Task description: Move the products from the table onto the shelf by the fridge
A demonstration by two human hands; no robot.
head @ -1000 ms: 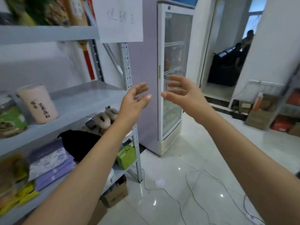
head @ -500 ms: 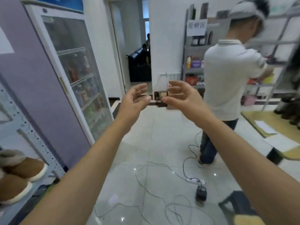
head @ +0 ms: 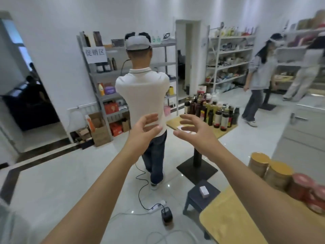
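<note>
A bright white-walled room with glossy pale floor tiles and metal racks along the far walls. Both arms reach forward at chest height. The left hand [head: 144,127] is empty, its fingers spread and lightly curved; the right hand [head: 197,131] is likewise empty, fingers splayed, palm turned inward. The 2 hands face each other with a gap between them and touch nothing.

The products stand at the lower right, on the near table [head: 219,217], whose top is smooth, yellow-toned wood with a rounded corner. There are 2 squat cylindrical tins [head: 260,162] with matt gold lids, side by side, and next to them red-lidded jars [head: 302,185], partly cut off by the frame edge. All of these sit under and beyond the right forearm.

As for progress, these goods are left to carry; neither the fridge nor its shelf is in view, so I cannot tell how much already sits there. With empty hands and the table close by, the next pick-up looks near.

Further out, a dark plastic stool [head: 195,196] carries a small white box [head: 204,191], and a black cable [head: 140,196] snakes across the tiles. A person in a white polo shirt [head: 142,95] stands with their back turned, beside a pedestal table crowded with dark glass bottles [head: 211,110]
</note>
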